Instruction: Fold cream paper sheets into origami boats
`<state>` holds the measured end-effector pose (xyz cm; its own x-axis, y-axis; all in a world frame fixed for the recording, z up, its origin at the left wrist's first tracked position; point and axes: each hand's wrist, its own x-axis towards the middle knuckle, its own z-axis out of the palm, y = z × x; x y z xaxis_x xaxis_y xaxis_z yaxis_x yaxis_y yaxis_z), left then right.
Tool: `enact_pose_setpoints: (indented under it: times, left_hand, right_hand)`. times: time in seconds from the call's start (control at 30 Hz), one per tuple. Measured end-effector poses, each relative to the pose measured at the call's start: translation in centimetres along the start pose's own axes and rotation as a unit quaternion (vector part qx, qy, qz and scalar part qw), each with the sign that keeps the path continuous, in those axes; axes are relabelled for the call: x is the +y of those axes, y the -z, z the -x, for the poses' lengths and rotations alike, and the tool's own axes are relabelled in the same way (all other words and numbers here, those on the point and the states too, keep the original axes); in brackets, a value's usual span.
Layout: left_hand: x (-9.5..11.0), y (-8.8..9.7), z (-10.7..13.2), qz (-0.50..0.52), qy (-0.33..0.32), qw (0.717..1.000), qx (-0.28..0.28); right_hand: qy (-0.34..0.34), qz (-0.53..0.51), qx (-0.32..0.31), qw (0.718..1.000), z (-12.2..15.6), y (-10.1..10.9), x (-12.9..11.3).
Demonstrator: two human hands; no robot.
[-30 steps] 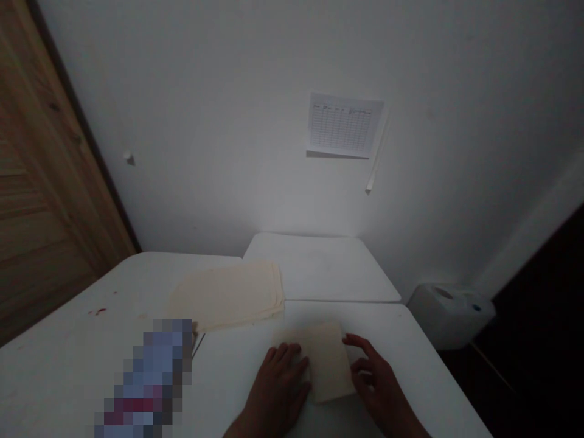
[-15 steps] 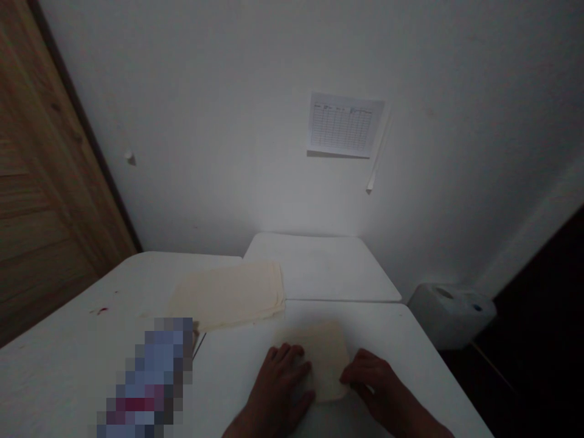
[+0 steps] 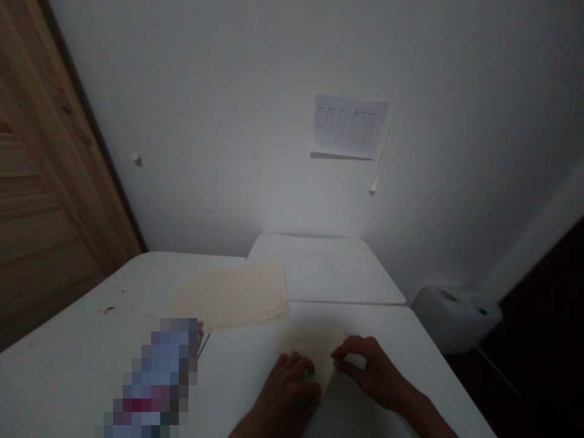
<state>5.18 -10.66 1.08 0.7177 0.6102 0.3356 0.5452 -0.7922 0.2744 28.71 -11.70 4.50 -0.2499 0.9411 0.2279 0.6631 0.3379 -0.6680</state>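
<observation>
A square of cream cloth [image 3: 308, 350] lies on the white table, and its lower part narrows toward a point between my hands. My left hand [image 3: 286, 395] rests on the cloth's lower left, fingers lying over it. My right hand [image 3: 371, 372] curves in from the right, its fingertips pinching the cloth's right edge. Part of the cloth is hidden under both hands. Farther off, a stack of folded cream cloths [image 3: 230, 295] lies beyond my hands, apart from them.
A pixelated blue and red patch [image 3: 157, 380] covers something at the near left. Another white table [image 3: 323, 267] adjoins at the back. A white plastic container [image 3: 456, 319] stands past the right edge. A wooden door [image 3: 50, 152] runs along the left, and a printed chart [image 3: 349, 126] hangs on the wall.
My right hand has moved left onto the cloth's edge. The cloth's lower right no longer lies flat as a square, and my hands are closer together.
</observation>
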Motion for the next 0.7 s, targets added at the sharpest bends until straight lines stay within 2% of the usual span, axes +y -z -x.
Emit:
enact_pose_setpoints:
  times: [0.2, 0.33, 0.53, 0.7]
  left_hand:
    - [-0.3, -0.9, 0.3, 0.016, -0.006, 0.999, 0.037]
    - [-0.3, -1.2, 0.4, 0.058, 0.006, 0.998, 0.035]
    - [-0.1, -0.8, 0.1, 0.071, 0.036, 0.995, 0.055]
    - [-0.3, -1.1, 0.1, 0.069, 0.067, 0.994, 0.045]
  right_hand:
    - [-0.049, -0.042, 0.031, 0.997, -1.1, -1.5, 0.6]
    - [-0.066, -0.109, 0.029, 0.991, -1.9, -2.5, 0.9]
    - [-0.057, -0.133, 0.023, 0.989, -2.8, -4.1, 1.7]
    - [-0.046, -0.125, 0.038, 0.99, -3.2, -5.3, 2.3]
